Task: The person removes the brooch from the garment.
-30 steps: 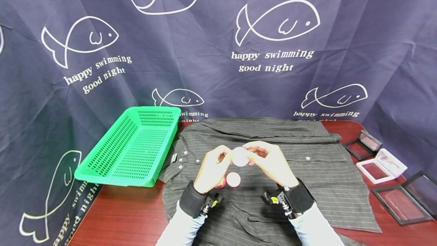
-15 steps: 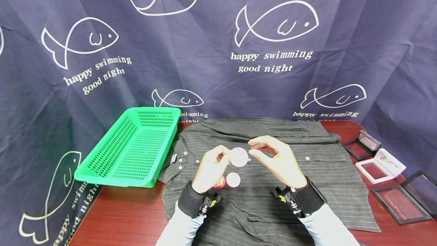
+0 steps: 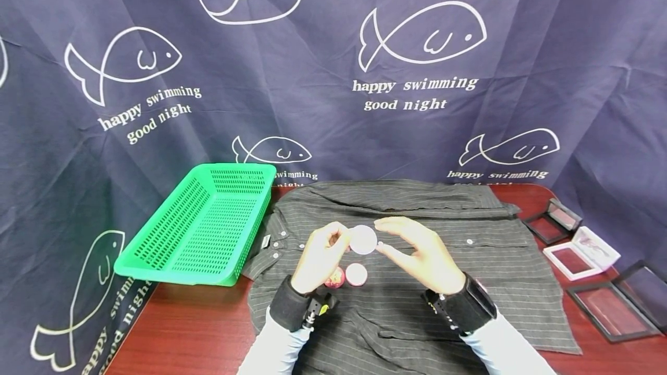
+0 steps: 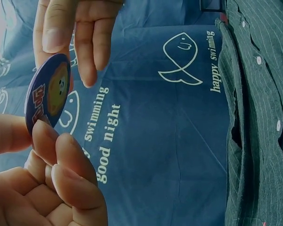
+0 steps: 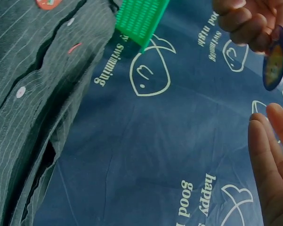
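My left hand [image 3: 322,254] pinches a small flat round disc [image 3: 363,239] at its edge between thumb and fingers, above the striped shirt [image 3: 500,282]. The disc's pale side faces the head camera. In the left wrist view its purple face [image 4: 56,92] shows a yellow cartoon and red lettering. To the right is my right hand [image 3: 424,253], thumb and fingers apart and holding nothing. The right wrist view shows a gap between that hand [image 5: 273,155] and the disc [image 5: 275,63]. On the shirt below lie a pale pink-rimmed disc [image 3: 356,274] and a red printed disc [image 3: 336,278].
A green plastic basket [image 3: 250,230] stands at the left of the red-brown table [image 3: 193,328]. Along the right side lie a small dark open compact [image 3: 554,221], a white one [image 3: 583,253] and a larger dark one [image 3: 617,305]. A fish-print curtain [image 3: 323,74] hangs behind.
My right hand has let go of the disc, moved off to the right and come back a little. Still held by my left hand, the disc has shifted slightly left.
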{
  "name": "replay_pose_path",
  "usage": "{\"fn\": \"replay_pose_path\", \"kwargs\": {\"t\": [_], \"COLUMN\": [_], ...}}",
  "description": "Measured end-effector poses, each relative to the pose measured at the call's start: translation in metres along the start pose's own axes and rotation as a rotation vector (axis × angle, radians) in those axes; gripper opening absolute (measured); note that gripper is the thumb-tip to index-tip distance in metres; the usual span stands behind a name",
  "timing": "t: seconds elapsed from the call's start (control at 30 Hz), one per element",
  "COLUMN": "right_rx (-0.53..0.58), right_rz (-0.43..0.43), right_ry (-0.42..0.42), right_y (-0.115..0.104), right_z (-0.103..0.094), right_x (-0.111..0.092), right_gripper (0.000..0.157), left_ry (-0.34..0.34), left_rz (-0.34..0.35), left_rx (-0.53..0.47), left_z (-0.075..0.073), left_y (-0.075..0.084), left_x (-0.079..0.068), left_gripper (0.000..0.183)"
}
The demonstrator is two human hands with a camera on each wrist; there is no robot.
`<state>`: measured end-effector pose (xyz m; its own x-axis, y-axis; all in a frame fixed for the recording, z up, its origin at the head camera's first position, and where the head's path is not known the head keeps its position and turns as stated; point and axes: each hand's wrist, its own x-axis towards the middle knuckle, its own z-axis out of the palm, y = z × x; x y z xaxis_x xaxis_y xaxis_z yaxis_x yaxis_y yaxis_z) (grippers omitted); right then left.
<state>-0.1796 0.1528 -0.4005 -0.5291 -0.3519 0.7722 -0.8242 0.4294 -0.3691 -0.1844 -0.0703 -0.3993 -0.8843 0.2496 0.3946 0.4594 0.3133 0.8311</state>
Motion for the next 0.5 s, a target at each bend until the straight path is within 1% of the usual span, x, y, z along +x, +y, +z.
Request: {"fn": "replay_pose_path", "kwargs": {"t": [0.17, 0.27, 0.43, 0.5], "right_rx": [-0.008, -0.016, -0.04, -0.05], "right_rz": [-0.083, -0.114, -0.128, -0.13], "right_ry": [-0.023, -0.029, -0.02, -0.014], "right_y": [0.0024, 0.0024, 0.001, 0.0004], "right_z": [0.0047, 0.0072, 0.0099, 0.0107], "right_x": [-0.0024, -0.0027, -0.0033, -0.0037], "right_gripper": [0.036, 0.032, 0.027, 0.031], "left_ry": [-0.012, -0.014, -0.026, -0.034], "left_rz": [-0.009, -0.015, -0.024, -0.027], "left_rx": [-0.02, -0.025, -0.031, -0.035], "left_z": [0.001, 0.0014, 0.0017, 0.0021], "left_y": [0.0, -0.0008, -0.0013, -0.002], "left_x": [-0.0002, -0.0001, 0.0006, 0.0007], "left_gripper": [0.017, 0.018, 0.018, 0.018]}}
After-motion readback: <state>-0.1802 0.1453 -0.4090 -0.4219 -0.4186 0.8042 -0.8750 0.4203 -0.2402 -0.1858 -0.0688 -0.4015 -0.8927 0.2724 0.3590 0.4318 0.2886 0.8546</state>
